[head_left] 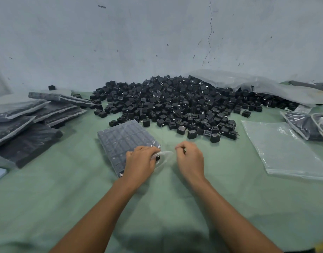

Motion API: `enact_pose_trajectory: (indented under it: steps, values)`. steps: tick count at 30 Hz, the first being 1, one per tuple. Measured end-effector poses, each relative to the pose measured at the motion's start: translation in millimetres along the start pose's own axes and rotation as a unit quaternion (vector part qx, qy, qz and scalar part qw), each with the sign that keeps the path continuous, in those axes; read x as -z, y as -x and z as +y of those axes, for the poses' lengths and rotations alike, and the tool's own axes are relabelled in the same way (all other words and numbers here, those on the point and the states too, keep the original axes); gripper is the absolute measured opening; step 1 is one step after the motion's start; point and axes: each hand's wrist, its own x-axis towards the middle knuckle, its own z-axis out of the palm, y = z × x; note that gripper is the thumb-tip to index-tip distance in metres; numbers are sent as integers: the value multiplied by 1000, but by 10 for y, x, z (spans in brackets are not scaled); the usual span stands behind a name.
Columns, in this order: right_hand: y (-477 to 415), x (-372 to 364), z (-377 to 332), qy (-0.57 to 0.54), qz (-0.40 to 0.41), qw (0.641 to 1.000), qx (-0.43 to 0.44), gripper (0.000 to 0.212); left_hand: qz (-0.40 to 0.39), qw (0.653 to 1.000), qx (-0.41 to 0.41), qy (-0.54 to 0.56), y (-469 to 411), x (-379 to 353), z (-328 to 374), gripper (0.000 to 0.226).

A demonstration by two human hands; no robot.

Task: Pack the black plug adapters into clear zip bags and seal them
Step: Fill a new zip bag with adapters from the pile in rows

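Left hand point(138, 161) is gripping the filled zip bag point(124, 141) at its mouth, bag running away beyond it; right hand point(189, 157), just beside, is pinching the flap point(164, 154) between them

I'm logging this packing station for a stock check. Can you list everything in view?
loose plug adapters: heap, too many to count, black, middle back of the table
filled zip bag: one, clear over black adapters, in front of the heap
packed bags: several, clear over black, stacked at left
empty zip bags: flat stack, count unclear, clear, at right
plastic sheet: one, cloudy clear, draped over the heap's back right
table cloth: one, green, under everything
wall: one, grey, cracked, behind
left hand: one, grips the filled zip bag's mouth
right hand: one, appears to pinch the same mouth's far edge
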Motion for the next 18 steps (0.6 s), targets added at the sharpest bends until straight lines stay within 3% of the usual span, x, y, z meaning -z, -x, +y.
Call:
enact_pose_trajectory:
  steps: [4,10,18]
  values:
    - [-495,154,176,112,-11,994,2,23,-8,1000,-2,4,4,7,-19,30]
    - [-773,161,344,234,-130,963,-3,52,-17,1000,-3,15,-10,13,-37,29]
    - [-708,150,419,221,-80,972,-1,39,-22,1000,-3,17,-9,7,-59,31]
